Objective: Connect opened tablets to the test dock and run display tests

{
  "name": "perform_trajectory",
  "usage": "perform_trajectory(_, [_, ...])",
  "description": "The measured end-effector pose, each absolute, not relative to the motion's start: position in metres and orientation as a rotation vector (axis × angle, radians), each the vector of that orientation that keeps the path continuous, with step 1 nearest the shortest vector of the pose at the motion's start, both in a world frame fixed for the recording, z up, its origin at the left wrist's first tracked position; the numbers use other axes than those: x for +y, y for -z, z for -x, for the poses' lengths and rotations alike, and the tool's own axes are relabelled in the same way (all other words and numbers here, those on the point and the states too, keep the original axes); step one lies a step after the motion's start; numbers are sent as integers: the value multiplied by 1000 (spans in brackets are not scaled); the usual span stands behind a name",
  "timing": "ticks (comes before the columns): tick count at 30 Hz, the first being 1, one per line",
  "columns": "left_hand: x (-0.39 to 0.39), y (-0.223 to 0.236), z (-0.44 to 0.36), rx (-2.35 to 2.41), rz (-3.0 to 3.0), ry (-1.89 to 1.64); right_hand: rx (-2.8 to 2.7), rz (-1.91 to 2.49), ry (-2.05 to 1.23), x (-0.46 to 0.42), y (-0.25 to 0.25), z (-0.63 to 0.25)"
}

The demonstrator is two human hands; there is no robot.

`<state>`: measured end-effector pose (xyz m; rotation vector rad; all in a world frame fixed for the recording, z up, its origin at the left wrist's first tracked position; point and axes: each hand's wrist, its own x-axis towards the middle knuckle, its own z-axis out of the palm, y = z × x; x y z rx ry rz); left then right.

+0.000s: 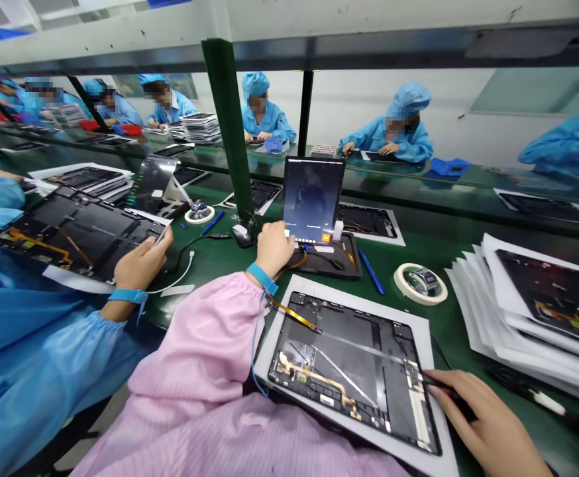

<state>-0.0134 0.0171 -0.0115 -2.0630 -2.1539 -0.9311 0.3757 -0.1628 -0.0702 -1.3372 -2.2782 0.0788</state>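
Observation:
My left hand [272,246] reaches to the lower left edge of an upright tablet screen [313,199]. Its fingers are bent and loosely apart, with some tips hidden against the screen. An opened tablet housing [342,361] with exposed internal parts lies before me on a white foam sheet [421,330]. From its upper left, an orange flex cable [297,315] runs toward the screen's stand. At the housing's right edge, my right hand [483,414] pinches a slim black piece [461,399], apparently a cable plug; its tip meets the edge.
A stack of housings between white sheets [483,318] stands at right, beside a tape roll [420,285]. A blue pen [371,271] and a mouse [242,234] lie on the green bench. At left, a co-worker's hand [143,262] holds another housing [85,232]. A green post [230,126] rises ahead.

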Motion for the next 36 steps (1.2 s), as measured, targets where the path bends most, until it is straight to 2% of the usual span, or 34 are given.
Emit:
perform_trajectory(5, [6,21,-9,-2034,2223,784,-2276,1339,-64,-163,72,-378])
perform_trajectory(14, [34,31,-6,-1898,2146,828,-2287,1352,-73,-162,71,-377])
perform_trajectory(24, [13,17,-15,-1865,2233,855,-2285,1363,-97,-163,71,-376])
perform_trajectory(36, [53,4,-35,-1789,2221,881,-2277,1366,-69,-165,74,-376])
